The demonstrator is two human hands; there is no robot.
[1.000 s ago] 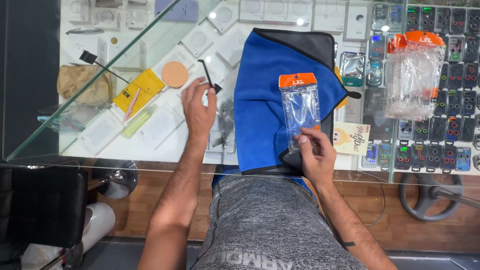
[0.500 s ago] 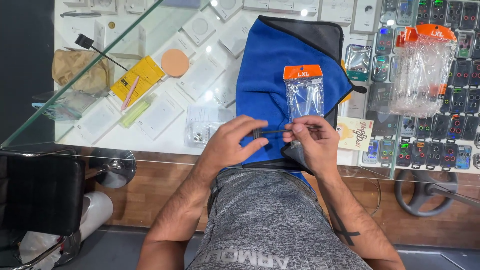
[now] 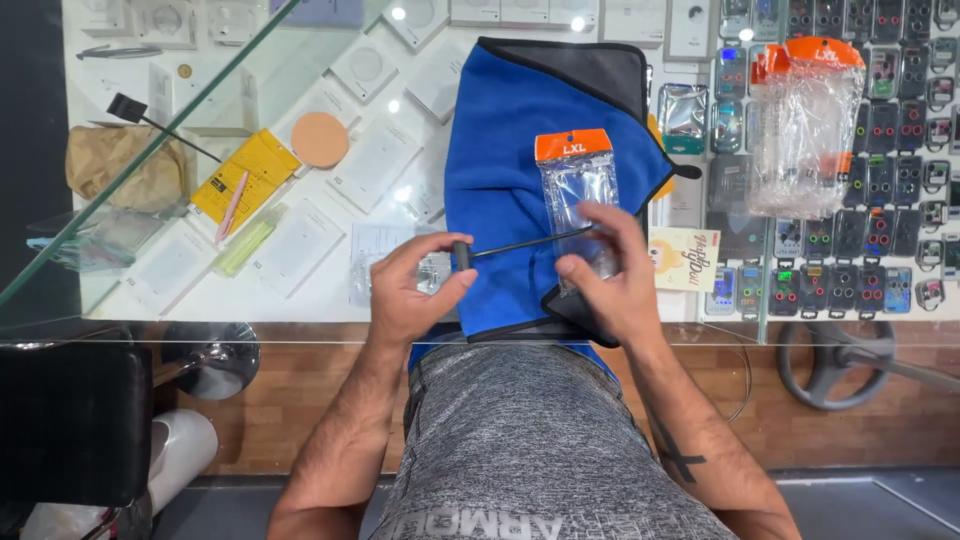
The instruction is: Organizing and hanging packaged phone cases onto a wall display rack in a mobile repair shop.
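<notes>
I stood at the counter of a small shop that sold and repaired remote key fobs and phone accessories. Under the glass counter top (image 3: 300,300) lay rows of white boxed accessories (image 3: 375,165), and to my right the showcase held many small remote controls (image 3: 880,130) in neat ranks. A stack of clear packets with orange headers (image 3: 805,125) sat on the glass, beside a blue cloth (image 3: 510,170) spread as a work mat.

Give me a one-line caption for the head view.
Left hand and right hand hold a thin black tool over a blue cloth.
</notes>
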